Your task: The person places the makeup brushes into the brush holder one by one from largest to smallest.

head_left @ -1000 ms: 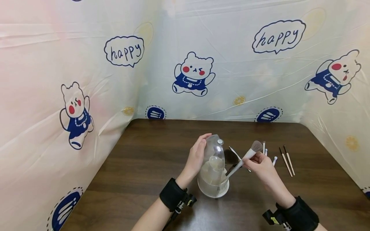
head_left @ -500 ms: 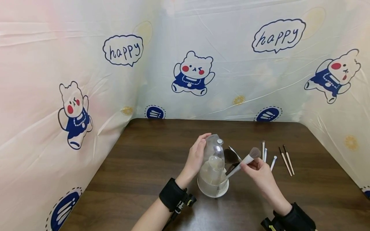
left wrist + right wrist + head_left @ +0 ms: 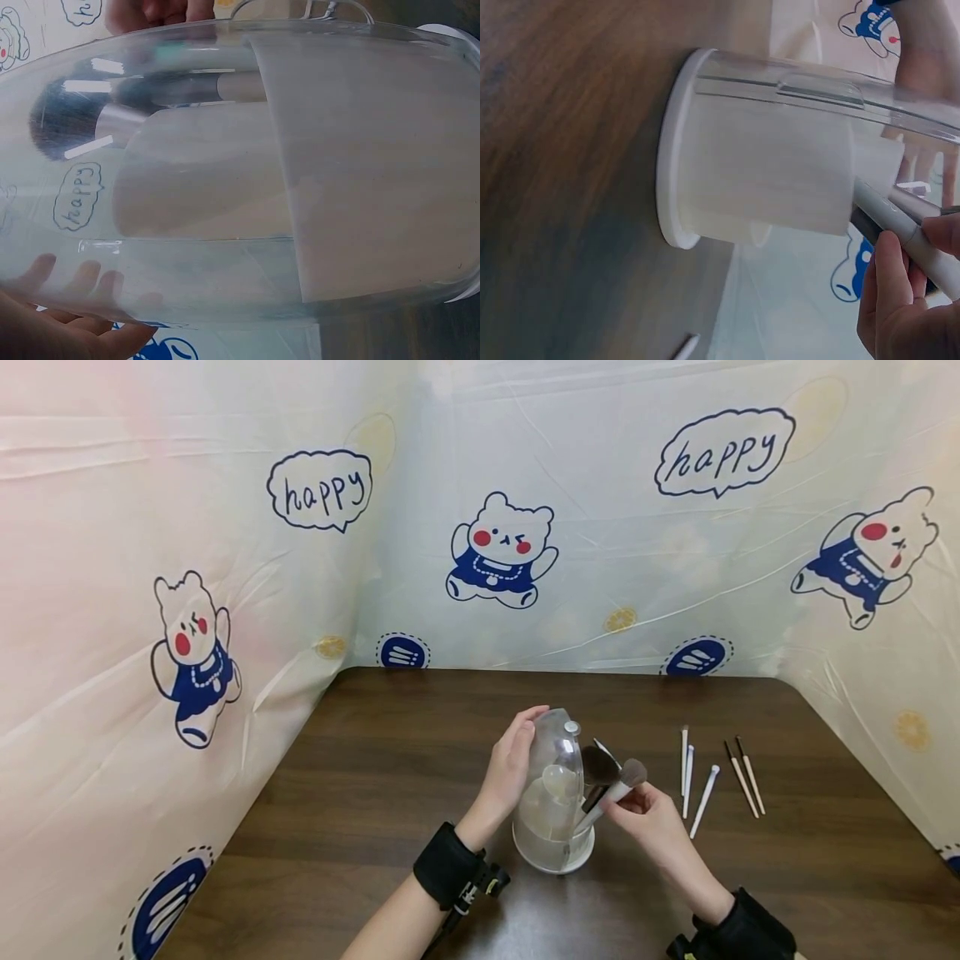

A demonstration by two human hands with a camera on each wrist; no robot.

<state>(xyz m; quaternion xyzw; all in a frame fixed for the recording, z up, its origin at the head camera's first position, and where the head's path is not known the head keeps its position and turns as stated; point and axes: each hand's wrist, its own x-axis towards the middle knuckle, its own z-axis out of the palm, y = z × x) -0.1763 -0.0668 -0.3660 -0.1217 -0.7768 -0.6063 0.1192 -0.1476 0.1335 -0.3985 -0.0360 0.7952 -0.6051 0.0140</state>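
Note:
A clear-domed makeup brush holder stands on a round white base on the table. My left hand holds the dome from its left side, its fingers lying against the clear plastic in the left wrist view. With thumb and fingers, my right hand pinches a white-handled makeup brush, bristles up. In the right wrist view, this brush's handle slants into the open side of the holder's inner cup. A big dark-bristled brush leans out of the holder beside it.
Three slim white brushes lie on the dark wooden table right of the holder. Further right lie two dark-tipped brushes. A printed curtain encloses the table at the back and sides.
My right hand has moved left and slightly down with the brush, lowering its bristle end toward the holder. The three slim brushes behind it now show more fully. My left hand stays put.

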